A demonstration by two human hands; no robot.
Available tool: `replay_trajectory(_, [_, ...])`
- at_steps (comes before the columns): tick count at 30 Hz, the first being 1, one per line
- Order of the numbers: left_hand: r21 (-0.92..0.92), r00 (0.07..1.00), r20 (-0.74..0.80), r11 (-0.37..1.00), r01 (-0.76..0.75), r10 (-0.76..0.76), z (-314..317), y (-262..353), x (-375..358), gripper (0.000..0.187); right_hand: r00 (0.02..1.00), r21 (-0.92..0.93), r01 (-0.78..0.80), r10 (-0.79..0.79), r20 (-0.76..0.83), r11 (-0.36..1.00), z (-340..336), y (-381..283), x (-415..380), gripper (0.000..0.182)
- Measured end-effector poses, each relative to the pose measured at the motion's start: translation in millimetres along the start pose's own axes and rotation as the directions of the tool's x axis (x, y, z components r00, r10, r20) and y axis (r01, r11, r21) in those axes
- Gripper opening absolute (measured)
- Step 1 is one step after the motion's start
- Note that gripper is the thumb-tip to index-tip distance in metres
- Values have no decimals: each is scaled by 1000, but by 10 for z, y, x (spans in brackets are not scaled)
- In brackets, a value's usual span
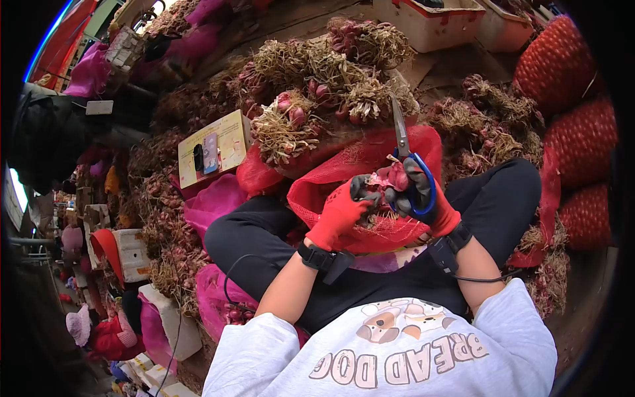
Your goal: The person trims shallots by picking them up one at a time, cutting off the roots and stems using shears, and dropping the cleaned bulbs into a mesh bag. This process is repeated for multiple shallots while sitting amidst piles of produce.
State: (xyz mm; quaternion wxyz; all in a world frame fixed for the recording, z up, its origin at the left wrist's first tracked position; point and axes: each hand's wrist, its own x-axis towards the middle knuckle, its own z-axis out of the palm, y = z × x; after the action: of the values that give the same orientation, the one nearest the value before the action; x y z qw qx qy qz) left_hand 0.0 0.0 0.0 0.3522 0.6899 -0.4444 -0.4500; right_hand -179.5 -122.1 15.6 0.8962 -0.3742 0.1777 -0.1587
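Note:
My right hand (423, 195), in a red glove with dark fingertips, is closed around the blue-handled scissors (401, 129). The blades point up and away from me. A few red shallots (395, 176) sit between my two hands, against the right fingers. My left hand (345, 206), gloved the same way, has its fingers curled at the shallots' left side; its exact grip is partly hidden. Below both hands a red mesh bag (309, 192) lies spread in my lap. Just beyond it is a pile of dried shallot bunches (324, 73) with straw-coloured stems and roots.
At the left of the pile, a yellow box (228, 135) carries small objects. Full red mesh sacks (585, 155) stack up on the right. White bins (436, 26) stand at the back. More shallots (169, 231) and pink mesh (215, 205) lie on my left.

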Motion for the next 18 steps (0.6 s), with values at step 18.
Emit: replay_trajectory(18, [146, 989, -110, 986, -86, 102, 26, 174, -53, 21, 970, -47, 128, -135, -204, 991, 43, -32, 70, 31])
